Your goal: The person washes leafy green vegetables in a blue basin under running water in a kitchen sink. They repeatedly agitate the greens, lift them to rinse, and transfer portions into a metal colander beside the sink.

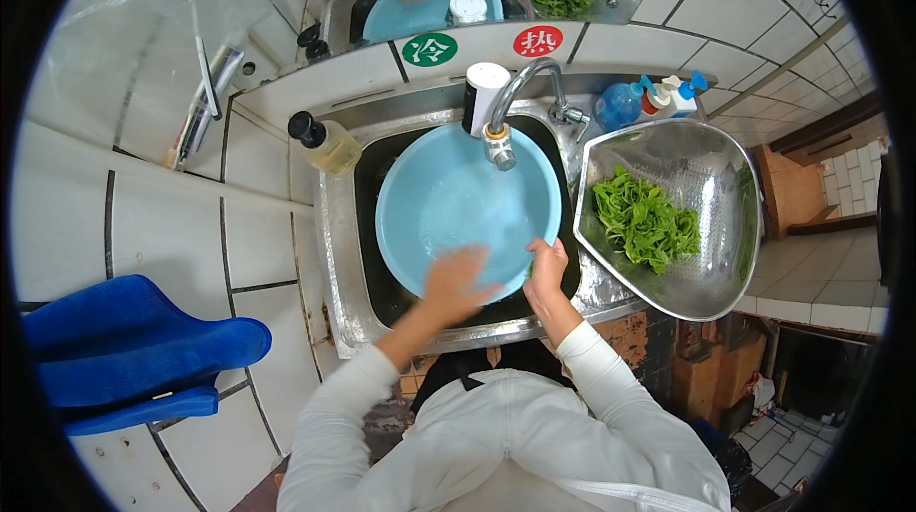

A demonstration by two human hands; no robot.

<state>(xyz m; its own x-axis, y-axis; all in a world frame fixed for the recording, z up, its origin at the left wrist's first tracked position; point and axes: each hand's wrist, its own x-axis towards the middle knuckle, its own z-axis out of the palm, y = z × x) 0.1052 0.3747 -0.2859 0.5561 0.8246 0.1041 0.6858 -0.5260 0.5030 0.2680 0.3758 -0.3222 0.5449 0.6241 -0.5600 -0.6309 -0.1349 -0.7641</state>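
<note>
A light-blue plastic basin (458,190) sits tilted inside the stainless steel sink (340,261). My right hand (547,270) grips its near right rim, thumb on top, with a speck of green beside the fingers. Blurred by motion, my left hand (458,281) is over the basin's near side with its fingers apart and nothing in them. Whether it touches the basin wall I cannot tell. Above the far part of the basin hangs the chrome faucet (501,150). Leafy greens (644,218) lie in a perforated metal colander (723,226) to the right of the sink.
A soap bottle (329,147) stands at the sink's left corner. Behind the basin is a white-topped canister (486,86); pump bottles (621,105) stand at the back right. Blue cloths (150,340) hang on the left wall. A mirror (429,4) reflects the sink.
</note>
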